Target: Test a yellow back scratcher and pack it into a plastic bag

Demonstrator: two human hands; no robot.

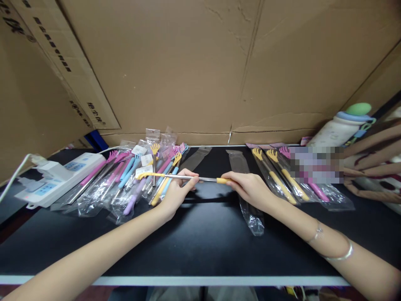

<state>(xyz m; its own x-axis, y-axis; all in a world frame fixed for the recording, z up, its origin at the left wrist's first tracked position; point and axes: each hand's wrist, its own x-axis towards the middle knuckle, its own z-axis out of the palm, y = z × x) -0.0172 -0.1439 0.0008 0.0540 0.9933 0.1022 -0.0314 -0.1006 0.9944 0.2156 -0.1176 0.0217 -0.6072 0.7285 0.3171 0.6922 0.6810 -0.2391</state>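
A yellow back scratcher (171, 176) with a metal telescoping rod lies level between my two hands, above the black table. My left hand (180, 188) pinches the rod near its middle, with the yellow claw end pointing left. Around the yellow handle at the other end, my right hand (247, 188) is closed; its fingers hide part of that handle. Under and beside the right hand lies a clear plastic sleeve (250, 217). Another clear sleeve (197, 159) rests flat behind the left hand.
To the left lie several bagged back scratchers (125, 175) in pink, blue, purple and yellow. More packed scratchers (282, 179) lie at right, near a white bottle (335, 131). A white power strip (62, 179) sits far left. Cardboard (188, 62) walls the back of the black table (200, 251).
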